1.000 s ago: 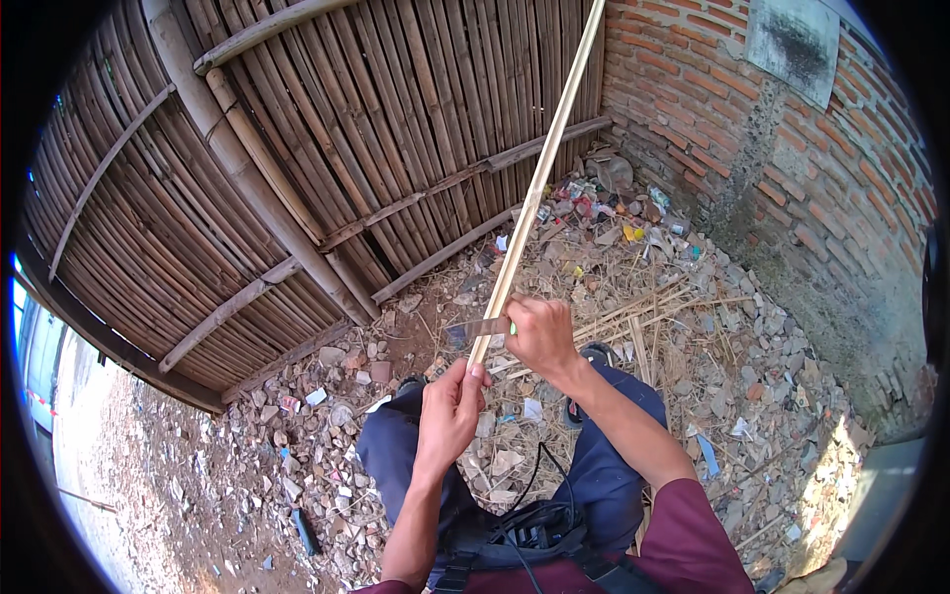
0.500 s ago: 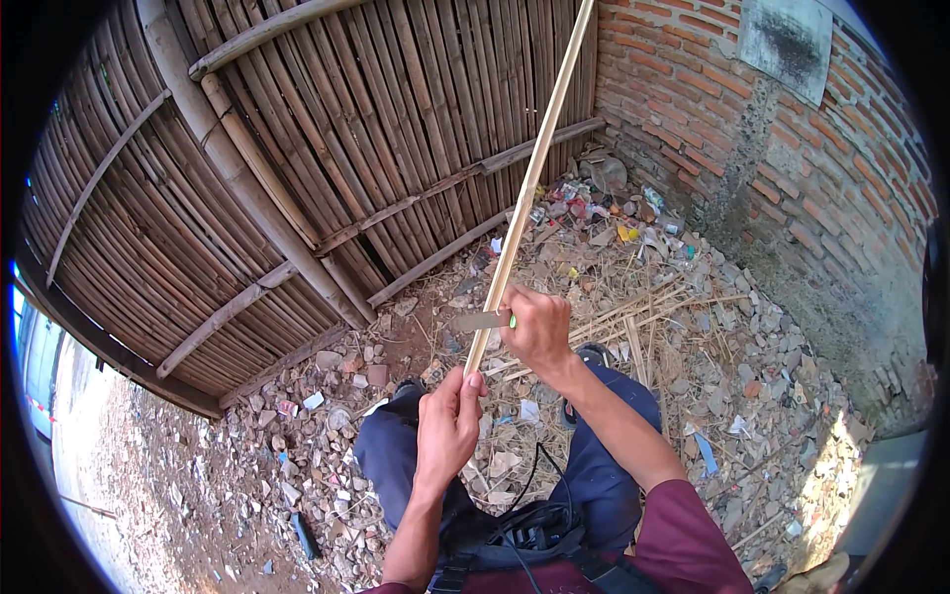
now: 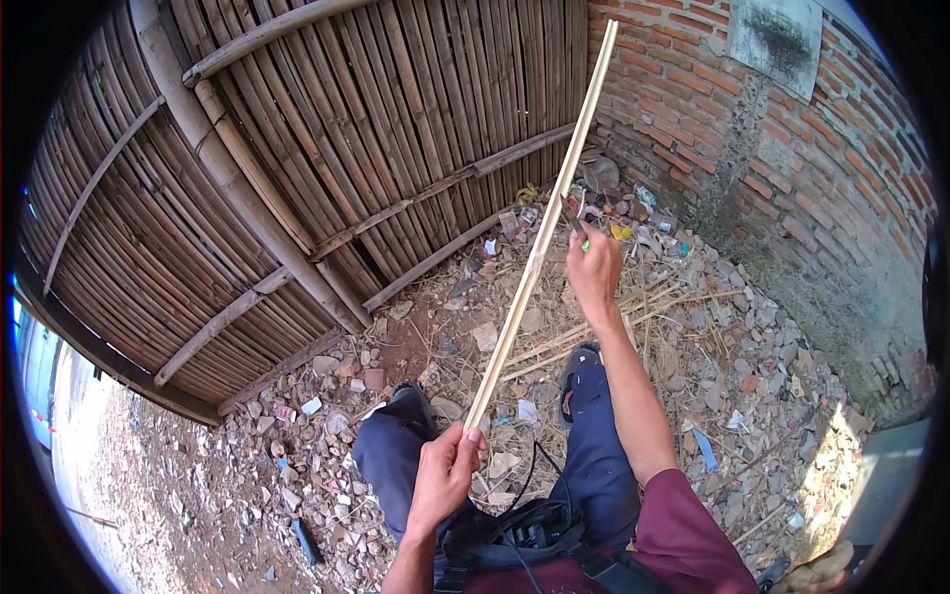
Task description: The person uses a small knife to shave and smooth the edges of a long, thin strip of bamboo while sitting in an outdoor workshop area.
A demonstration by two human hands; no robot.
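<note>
A long pale bamboo strip [image 3: 524, 292] slants up and away from me toward the corner of the walls. Its near end is pinched between the thumb and fingers of my left hand [image 3: 447, 473], just above my lap. My right hand [image 3: 595, 269] is closed round the green handle of a knife, farther out and to the right of the strip. The dark knife blade [image 3: 572, 215] points up and leftward, close against the strip's right edge; whether it touches cannot be made out. A thin curl of shaving seems to stand beside the blade.
Split bamboo strips [image 3: 633, 322] lie on the rubble ahead. A bamboo slat wall [image 3: 396, 129] stands at the left, a brick wall [image 3: 683, 99] at the right. Stones and litter [image 3: 297, 436] cover the ground. My shoes [image 3: 582, 371] rest there, with a dark cable [image 3: 539, 475] at my waist.
My right hand has moved up and away along the strip with the knife, whose blade has turned from sideways to upward. My left hand is slightly lower, and the strip's far end now shows.
</note>
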